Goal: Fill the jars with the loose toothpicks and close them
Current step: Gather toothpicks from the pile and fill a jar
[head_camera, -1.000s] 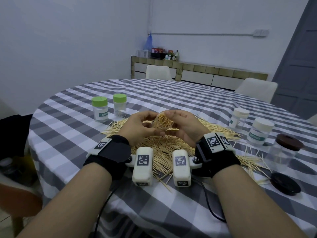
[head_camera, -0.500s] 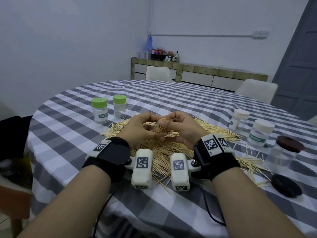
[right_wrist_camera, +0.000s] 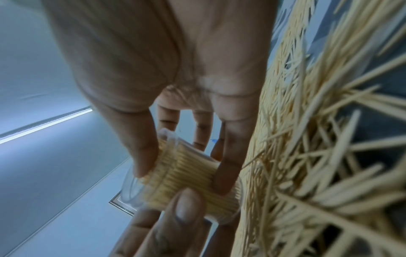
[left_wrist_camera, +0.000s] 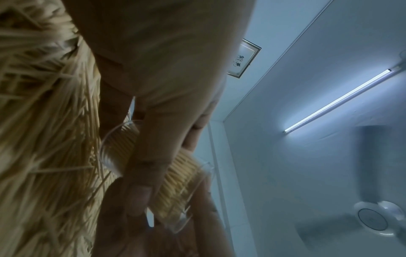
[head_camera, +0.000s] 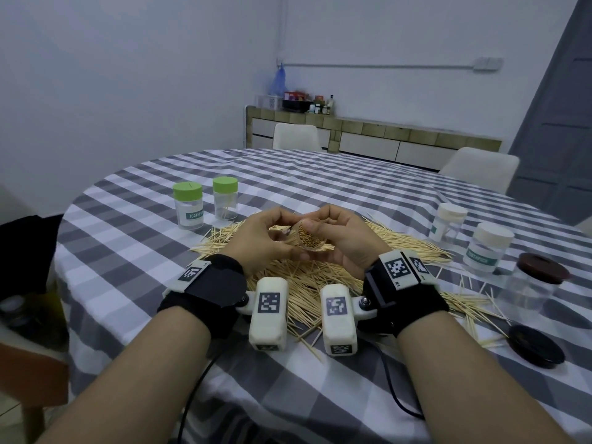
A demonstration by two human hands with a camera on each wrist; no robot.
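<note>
A small clear jar (head_camera: 311,239), packed with toothpicks, is held tilted with its open mouth toward me, just above the toothpick pile (head_camera: 320,283). My left hand (head_camera: 272,241) grips it from the left, thumb across its wall. My right hand (head_camera: 342,235) grips it from the right, thumb near the rim. The left wrist view shows the jar (left_wrist_camera: 182,175) under a left finger. The right wrist view shows the jar (right_wrist_camera: 189,175) pinched between thumb and fingers, beside the pile (right_wrist_camera: 318,139). It has no lid on.
Two green-lidded jars (head_camera: 188,205) (head_camera: 225,201) stand at the back left. At the right stand two white-lidded jars (head_camera: 448,222) (head_camera: 488,248) and a larger clear jar with a brown lid (head_camera: 535,283). A loose dark lid (head_camera: 535,344) lies by stray toothpicks.
Both hands have sunk slightly toward the pile with the jar, and the jar has tilted a little. The grip stays on it.
</note>
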